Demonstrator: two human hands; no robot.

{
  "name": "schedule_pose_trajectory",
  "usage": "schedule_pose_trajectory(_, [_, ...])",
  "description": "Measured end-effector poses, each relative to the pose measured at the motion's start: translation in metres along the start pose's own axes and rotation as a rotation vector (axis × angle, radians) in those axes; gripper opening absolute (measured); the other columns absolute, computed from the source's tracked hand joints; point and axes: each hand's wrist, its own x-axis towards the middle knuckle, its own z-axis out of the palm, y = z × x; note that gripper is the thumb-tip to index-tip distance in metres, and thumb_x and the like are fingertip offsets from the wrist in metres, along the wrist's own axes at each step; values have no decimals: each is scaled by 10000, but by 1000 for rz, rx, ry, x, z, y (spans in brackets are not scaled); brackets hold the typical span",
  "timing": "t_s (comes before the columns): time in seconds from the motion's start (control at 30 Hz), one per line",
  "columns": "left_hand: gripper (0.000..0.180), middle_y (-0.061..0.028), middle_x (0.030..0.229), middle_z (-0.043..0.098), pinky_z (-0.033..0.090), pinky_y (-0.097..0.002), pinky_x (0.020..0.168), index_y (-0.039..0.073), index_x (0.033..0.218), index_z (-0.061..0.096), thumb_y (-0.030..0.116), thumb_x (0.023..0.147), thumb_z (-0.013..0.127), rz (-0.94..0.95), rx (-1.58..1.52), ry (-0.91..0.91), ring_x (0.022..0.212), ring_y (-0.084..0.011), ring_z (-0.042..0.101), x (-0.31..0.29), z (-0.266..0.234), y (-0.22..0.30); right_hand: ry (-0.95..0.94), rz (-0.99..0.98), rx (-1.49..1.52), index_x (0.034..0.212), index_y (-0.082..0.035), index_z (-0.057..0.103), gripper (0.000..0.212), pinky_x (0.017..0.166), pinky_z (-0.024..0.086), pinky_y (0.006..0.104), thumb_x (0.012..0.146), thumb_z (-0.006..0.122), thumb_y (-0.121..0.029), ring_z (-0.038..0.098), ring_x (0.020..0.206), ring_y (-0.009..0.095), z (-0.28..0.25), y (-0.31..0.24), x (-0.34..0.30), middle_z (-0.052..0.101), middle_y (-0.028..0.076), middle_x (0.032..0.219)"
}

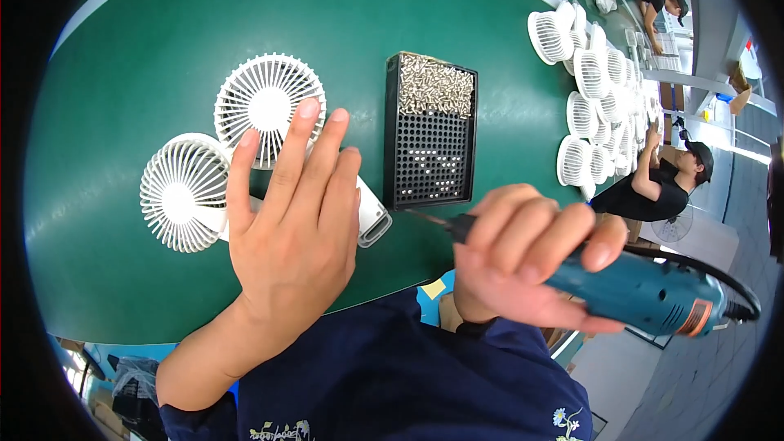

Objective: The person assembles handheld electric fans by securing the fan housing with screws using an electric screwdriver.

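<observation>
My left hand (298,204) lies palm down with its fingers stretched out over two white handheld fans. The upper fan (265,106) has its round grille under my fingertips, and its handle (374,220) comes out to the right of my hand. Beside my index finger and thumb side is the lower fan (178,202), its handle mostly hidden under the hand. In my right hand (523,253), fingers wrapped round it, is a teal electric screwdriver (645,292). Its slightly blurred bit points left, just below the black screw tray (389,139).
Small silver screws (437,86) fill the tray's far end; several sit in its holes nearer me. On the green table (147,294), many white fans (592,73) are bunched at the right. Two people work beyond them. A black cord (702,265) loops from the screwdriver's rear.
</observation>
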Motion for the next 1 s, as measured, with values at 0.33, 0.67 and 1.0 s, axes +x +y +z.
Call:
schedule_pose_trajectory(0.33, [218, -87, 1294, 632, 300, -528, 1111, 17, 1015, 673, 79, 818, 604, 5, 76, -12, 1329, -274, 507, 3, -4, 2, 9, -57, -129, 1112, -52, 489, 770, 397, 419, 299, 867, 436, -779, 477, 469, 155, -54, -13, -1, 498, 65, 723])
schedule_pose_trajectory(0.67, [229, -104, 1287, 636, 290, -528, 1120, 2, 1020, 680, 75, 819, 598, 13, 92, -15, 1331, -295, 505, 5, -4, 3, 9, 4, -122, 1100, -48, 479, 784, 437, 452, 312, 861, 430, -793, 517, 523, 177, -57, -13, -8, 513, 85, 755])
schedule_pose_trajectory(1.0, [213, -100, 1281, 638, 304, -524, 1111, 3, 1007, 678, 72, 822, 596, 7, 67, 34, 1322, -276, 516, 2, -2, 2, -60, -43, -143, 1110, -52, 485, 772, 441, 437, 328, 844, 493, -777, 517, 504, 202, -49, -12, -10, 542, 99, 740])
